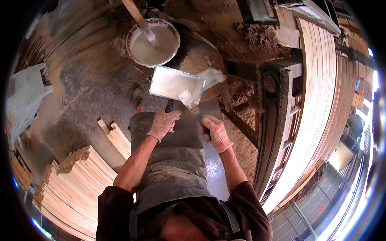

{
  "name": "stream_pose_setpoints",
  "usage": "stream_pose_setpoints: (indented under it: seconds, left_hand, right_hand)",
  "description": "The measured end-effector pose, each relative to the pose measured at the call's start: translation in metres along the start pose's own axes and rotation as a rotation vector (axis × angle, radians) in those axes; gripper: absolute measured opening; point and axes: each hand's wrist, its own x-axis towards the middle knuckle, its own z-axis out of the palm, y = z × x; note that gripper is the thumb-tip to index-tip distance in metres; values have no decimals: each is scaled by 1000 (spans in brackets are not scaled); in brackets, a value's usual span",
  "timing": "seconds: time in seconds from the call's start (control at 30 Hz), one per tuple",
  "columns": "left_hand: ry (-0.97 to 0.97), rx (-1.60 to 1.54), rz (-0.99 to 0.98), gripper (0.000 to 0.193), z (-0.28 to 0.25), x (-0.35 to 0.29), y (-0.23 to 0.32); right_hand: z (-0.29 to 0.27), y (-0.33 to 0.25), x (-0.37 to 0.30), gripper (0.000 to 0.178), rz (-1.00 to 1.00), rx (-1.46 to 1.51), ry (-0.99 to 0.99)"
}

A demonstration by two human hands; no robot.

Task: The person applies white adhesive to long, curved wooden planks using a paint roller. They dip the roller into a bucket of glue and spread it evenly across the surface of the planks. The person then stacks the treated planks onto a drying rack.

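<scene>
The left hand (163, 123) is gripping the tray (175, 83) handle, keeping it level, while the right hand (216, 131) is closing around a glue-coated brush (188, 99).

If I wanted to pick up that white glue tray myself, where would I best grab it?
Probably by the dark handle on the near edge of the tray, coming from the person's side. The gloved left hand is right at it now. The tray holds white liquid, so keep it level.

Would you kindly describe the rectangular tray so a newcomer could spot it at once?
Start at the round bucket of white liquid on the dusty floor. Just below it, above the gloved hands, sits the tray: the only rectangular container, holding the same white liquid.
</scene>
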Motion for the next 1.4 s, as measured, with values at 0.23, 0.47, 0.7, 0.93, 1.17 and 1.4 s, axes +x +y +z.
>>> stream_pose_setpoints:
  seconds: [0.23,0.47,0.7,0.93,1.17,1.4]
  left_hand:
    - [10,151,100,39,-26,7,1]
    - [82,-60,40,43,-37,6,27]
    - [133,-91,76,44,-69,-7,33]
    - [193,-102,59,40,-88,-19,14]
    - [218,-118,-19,43,-104,-30,13]
    - [184,-122,-16,40,-115,-30,11]
  right_hand:
    - [-3,8,-19,28,135,17,15]
    - [-65,-20,-5,30,-9,-367,323]
    - [-94,-41,142,27,-290,-1550,517]
    - [-74,-51,193,22,-177,-1944,433]
    - [-70,-16,214,21,-291,-2077,368]
    - [-29,-4,192,24,-300,-2267,13]
